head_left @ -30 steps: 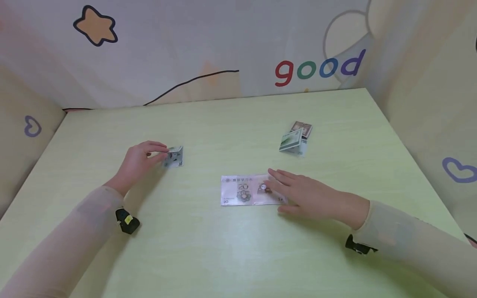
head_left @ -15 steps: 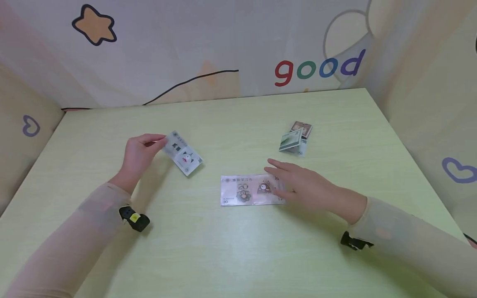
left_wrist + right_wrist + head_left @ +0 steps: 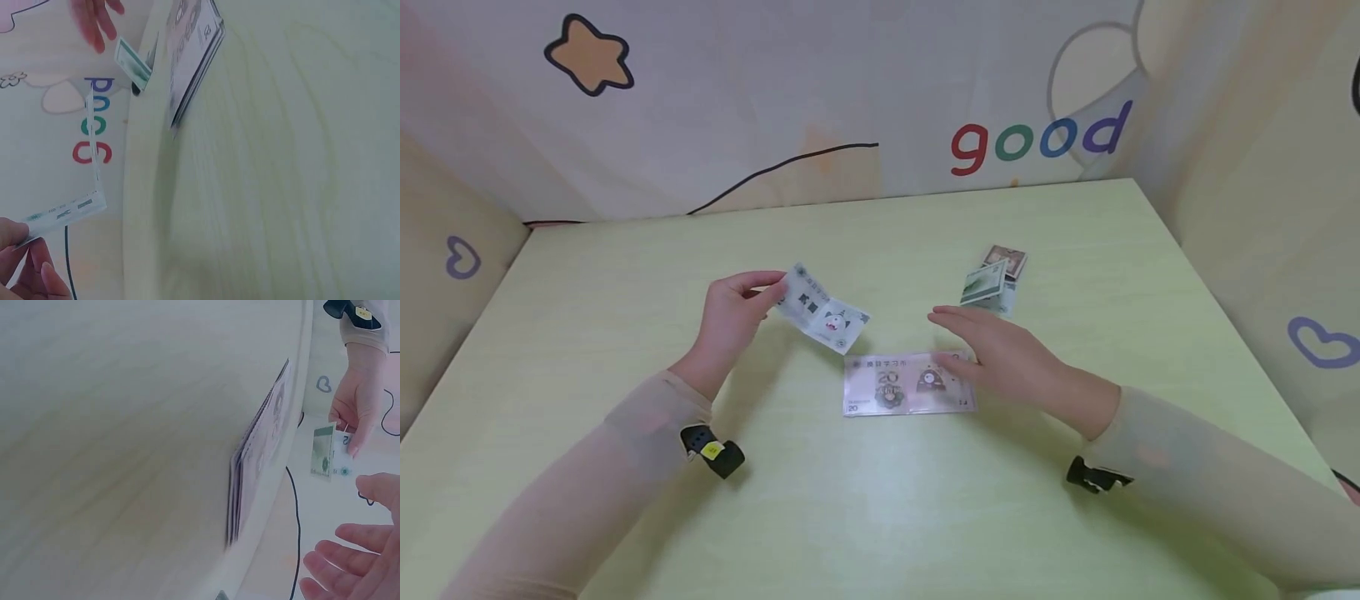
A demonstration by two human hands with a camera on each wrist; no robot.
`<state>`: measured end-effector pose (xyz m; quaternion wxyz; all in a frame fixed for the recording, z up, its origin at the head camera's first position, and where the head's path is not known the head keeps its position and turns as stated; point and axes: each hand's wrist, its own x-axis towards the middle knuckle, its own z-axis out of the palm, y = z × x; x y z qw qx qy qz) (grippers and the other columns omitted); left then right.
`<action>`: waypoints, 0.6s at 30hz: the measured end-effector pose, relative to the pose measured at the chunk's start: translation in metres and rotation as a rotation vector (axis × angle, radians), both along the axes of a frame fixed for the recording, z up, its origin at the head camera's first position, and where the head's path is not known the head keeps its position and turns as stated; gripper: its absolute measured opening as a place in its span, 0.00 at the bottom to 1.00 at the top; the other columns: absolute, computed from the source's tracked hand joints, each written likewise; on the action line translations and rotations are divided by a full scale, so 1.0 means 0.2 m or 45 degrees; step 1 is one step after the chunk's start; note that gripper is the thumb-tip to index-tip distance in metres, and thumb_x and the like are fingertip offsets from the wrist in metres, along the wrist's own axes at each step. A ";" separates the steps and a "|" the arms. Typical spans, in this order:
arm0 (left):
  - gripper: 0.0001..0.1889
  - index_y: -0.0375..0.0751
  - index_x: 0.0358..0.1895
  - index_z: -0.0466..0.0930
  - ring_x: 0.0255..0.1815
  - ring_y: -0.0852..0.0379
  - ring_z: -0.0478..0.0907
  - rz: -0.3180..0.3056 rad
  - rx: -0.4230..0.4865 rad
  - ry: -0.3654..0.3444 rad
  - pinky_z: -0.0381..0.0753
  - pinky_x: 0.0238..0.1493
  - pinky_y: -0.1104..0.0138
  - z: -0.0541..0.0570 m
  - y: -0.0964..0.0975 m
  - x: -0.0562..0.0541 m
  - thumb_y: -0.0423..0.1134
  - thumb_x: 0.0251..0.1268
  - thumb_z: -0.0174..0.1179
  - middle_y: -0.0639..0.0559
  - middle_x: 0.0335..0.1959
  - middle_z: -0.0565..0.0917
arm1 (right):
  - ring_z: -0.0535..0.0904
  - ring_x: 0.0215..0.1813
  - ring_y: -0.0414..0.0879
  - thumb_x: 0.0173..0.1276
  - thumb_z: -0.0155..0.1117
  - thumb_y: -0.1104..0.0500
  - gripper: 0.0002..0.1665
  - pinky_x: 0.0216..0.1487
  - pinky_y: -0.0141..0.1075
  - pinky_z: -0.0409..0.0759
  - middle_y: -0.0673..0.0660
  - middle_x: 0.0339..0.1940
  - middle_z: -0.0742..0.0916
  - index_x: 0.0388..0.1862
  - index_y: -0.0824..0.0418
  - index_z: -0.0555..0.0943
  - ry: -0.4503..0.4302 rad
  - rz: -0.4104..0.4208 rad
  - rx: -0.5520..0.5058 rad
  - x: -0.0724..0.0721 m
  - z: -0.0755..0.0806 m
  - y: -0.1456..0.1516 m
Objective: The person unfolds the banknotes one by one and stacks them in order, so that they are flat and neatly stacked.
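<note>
My left hand (image 3: 733,312) pinches one end of a small green-white play banknote (image 3: 822,309), which hangs unfolded above the table. That note shows edge-on as a thin strip (image 3: 65,214) in the left wrist view and as a green slip (image 3: 325,452) in the right wrist view. A pink stack of 20 notes (image 3: 908,382) lies flat at mid-table. My right hand (image 3: 992,354) hovers open just over the stack's right end, fingers straight and pointing left.
A small pile of folded notes (image 3: 995,282) sits behind the right hand. The pale green table (image 3: 880,500) is walled by cartoon-print panels (image 3: 1037,137) at the back and both sides. The pink stack's edge (image 3: 253,462) shows several layers.
My left hand lifted the folded note off the table, it opened out, and hand and note moved right toward the pink stack. My right hand rose off the stack.
</note>
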<state>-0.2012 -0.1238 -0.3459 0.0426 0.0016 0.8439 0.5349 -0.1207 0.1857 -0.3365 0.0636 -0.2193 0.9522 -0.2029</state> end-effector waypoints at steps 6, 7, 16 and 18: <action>0.15 0.40 0.52 0.81 0.41 0.52 0.72 -0.017 0.055 0.001 0.75 0.39 0.68 -0.02 0.12 0.03 0.40 0.65 0.58 0.49 0.52 0.78 | 0.64 0.67 0.55 0.66 0.60 0.48 0.35 0.63 0.50 0.65 0.59 0.67 0.70 0.68 0.63 0.66 0.010 -0.031 -0.006 -0.02 0.03 -0.03; 0.14 0.40 0.52 0.81 0.40 0.52 0.72 -0.015 0.062 -0.004 0.75 0.38 0.68 -0.02 0.14 0.03 0.40 0.65 0.58 0.49 0.52 0.78 | 0.64 0.67 0.55 0.66 0.60 0.47 0.36 0.63 0.50 0.65 0.59 0.67 0.70 0.68 0.62 0.66 0.009 -0.040 -0.001 -0.02 0.03 -0.04; 0.13 0.38 0.49 0.82 0.37 0.53 0.73 -0.019 0.150 0.004 0.75 0.34 0.70 -0.05 0.27 0.09 0.37 0.64 0.59 0.48 0.49 0.80 | 0.64 0.67 0.54 0.61 0.61 0.37 0.44 0.63 0.48 0.65 0.58 0.68 0.70 0.69 0.61 0.65 -0.004 -0.056 0.124 -0.04 0.05 -0.12; 0.13 0.38 0.49 0.82 0.37 0.54 0.74 -0.020 0.159 0.006 0.74 0.33 0.71 -0.05 0.29 0.10 0.37 0.64 0.59 0.48 0.49 0.80 | 0.65 0.67 0.54 0.59 0.62 0.37 0.46 0.62 0.48 0.67 0.58 0.68 0.70 0.69 0.61 0.65 -0.005 -0.058 0.157 -0.05 0.04 -0.14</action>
